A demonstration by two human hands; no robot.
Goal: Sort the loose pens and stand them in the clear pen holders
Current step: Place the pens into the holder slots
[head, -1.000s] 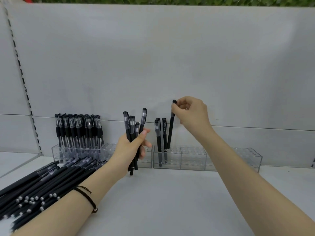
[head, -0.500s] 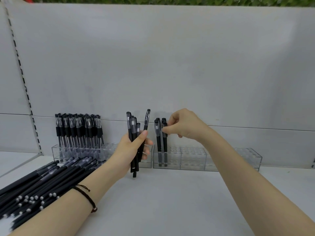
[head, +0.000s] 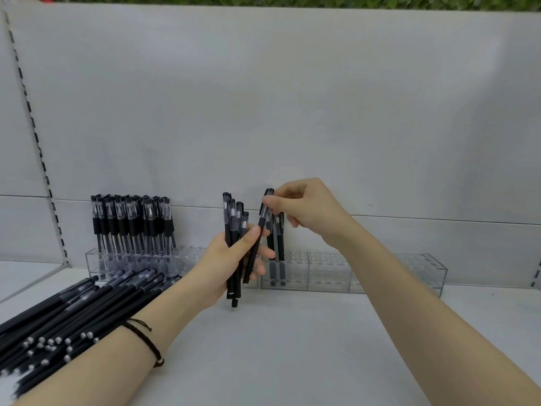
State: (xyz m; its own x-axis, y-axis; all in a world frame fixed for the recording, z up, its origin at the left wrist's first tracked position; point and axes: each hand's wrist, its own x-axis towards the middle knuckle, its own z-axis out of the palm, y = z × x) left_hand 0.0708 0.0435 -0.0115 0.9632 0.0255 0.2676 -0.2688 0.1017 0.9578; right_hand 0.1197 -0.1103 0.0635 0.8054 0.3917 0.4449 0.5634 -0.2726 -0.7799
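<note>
Selection from held stock

At frame centre, one pen (head: pixel 258 233) is pinched by its cap in the right hand (head: pixel 306 209), while the bundle (head: pixel 233 227) is gripped upright in the left hand (head: pixel 227 263) as ready stock. The clear holder (head: pixel 380 273) just behind, centre right, is judged its destination.

Your left hand (head: pixel 231 265), at the frame's centre, curls round a bundle of pens (head: pixel 232 218), thumb pressed across them. Your right hand (head: pixel 307 209), just to its upper right, pinches a single pen (head: pixel 260 223) near its cap. Both forearms rise from the lower corners.
</note>
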